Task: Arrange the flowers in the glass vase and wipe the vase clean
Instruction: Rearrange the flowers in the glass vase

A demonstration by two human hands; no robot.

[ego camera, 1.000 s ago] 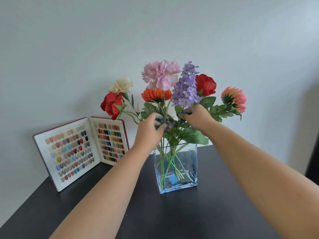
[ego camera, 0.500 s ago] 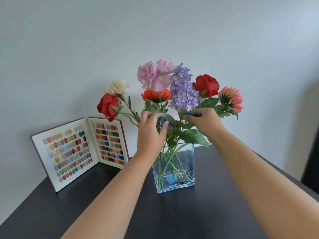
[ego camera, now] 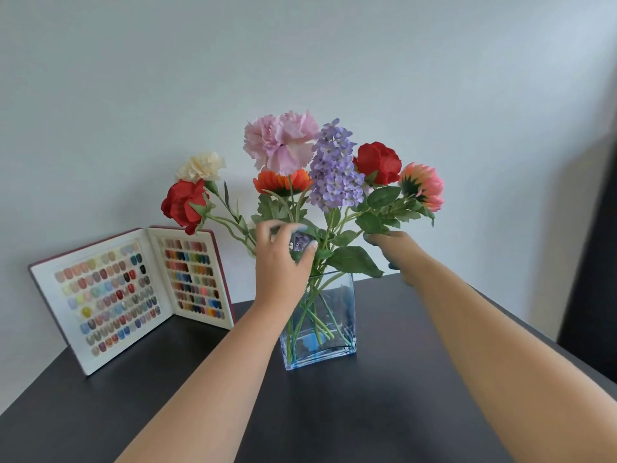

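A square glass vase (ego camera: 345,305) holding a little water stands on the black table (ego camera: 384,412). It holds a pink carnation (ego camera: 283,142), a lilac spray (ego camera: 334,168), two red roses (ego camera: 379,162) (ego camera: 182,202), a coral flower (ego camera: 422,185), an orange flower (ego camera: 282,182) and a cream carnation (ego camera: 202,167). My left hand (ego camera: 282,262) is curled around the stems just above the vase rim, with a small purple blossom between its fingers. My right hand (ego camera: 399,253) is to the right of the stems, fingers apart, its fingertips touching a leaf.
An open book of coloured nail samples (ego camera: 110,295) leans against the wall at the back left of the table. A pale wall is close behind the flowers. A dark edge (ego camera: 594,262) stands at the far right.
My right hand has let go of the stems under the lilac and moved out to the right. My left hand stays on the stems. The view has shifted slightly.
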